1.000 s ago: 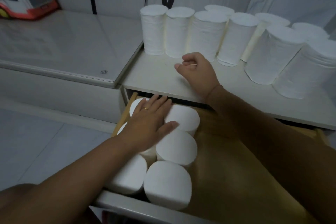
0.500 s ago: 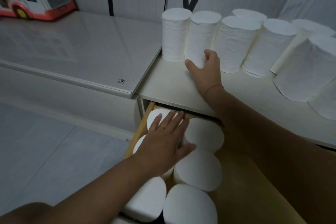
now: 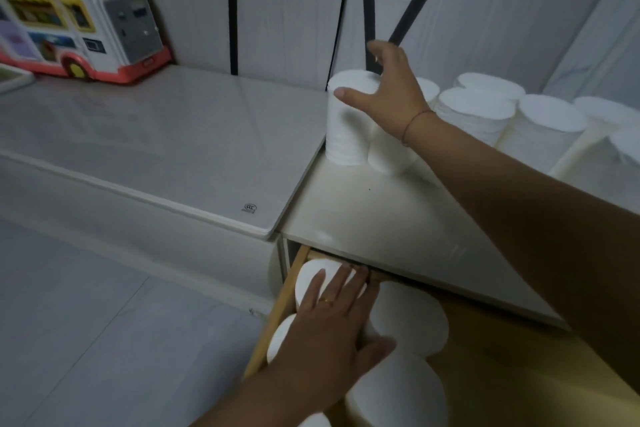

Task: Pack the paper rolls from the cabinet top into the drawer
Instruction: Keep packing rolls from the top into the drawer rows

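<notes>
Nearest, the left hand (image 3: 332,322) lies flat with straight fingers on the packed rolls (image 3: 408,319) at the left end of the open drawer (image 3: 277,315), gripping nothing. If it lifts early, those upright rolls could lean into the free space on the right. Farther off, on the cabinet top (image 3: 363,218), the right hand (image 3: 388,94) is spread wide over the end roll (image 3: 346,135), not closed round it. A lopsided grab could tip that roll against its touching neighbour (image 3: 388,152) and topple the row.
</notes>
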The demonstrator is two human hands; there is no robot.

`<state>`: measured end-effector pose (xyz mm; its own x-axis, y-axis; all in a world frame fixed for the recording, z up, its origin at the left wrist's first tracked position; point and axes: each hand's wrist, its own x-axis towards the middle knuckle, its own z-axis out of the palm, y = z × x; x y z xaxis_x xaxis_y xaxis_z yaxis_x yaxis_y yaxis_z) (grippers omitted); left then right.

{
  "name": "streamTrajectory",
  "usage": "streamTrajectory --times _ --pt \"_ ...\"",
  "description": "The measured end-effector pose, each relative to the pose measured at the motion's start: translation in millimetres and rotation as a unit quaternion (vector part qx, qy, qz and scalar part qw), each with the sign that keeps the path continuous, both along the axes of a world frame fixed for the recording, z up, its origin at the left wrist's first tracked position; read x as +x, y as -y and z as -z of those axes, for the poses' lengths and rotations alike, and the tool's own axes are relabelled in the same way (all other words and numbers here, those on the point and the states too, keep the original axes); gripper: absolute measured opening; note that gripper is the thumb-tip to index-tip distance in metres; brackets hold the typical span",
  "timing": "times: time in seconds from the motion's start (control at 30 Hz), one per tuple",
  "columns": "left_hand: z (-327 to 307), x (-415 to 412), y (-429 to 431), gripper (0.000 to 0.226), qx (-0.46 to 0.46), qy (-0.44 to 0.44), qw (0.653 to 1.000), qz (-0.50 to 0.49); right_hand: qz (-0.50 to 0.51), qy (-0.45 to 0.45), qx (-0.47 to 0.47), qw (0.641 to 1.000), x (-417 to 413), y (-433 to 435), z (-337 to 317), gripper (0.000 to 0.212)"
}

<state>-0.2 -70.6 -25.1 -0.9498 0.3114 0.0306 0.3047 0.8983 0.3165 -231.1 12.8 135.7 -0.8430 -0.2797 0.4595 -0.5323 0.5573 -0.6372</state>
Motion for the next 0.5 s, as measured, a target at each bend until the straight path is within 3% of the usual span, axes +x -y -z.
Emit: streamTrajectory --times 0.13,0.5 --pt "-5 0 -1 0.072 -0.075 0.000 0.997 0.003 -0.034 0.025 0.058 0.997 -28 0 -11 0.091" --pt "-5 -8 -2 0.071 -0.089 -0.013 0.996 -0.003 -0.062 0.116 0.258 0.957 -63 8 -17 0.092"
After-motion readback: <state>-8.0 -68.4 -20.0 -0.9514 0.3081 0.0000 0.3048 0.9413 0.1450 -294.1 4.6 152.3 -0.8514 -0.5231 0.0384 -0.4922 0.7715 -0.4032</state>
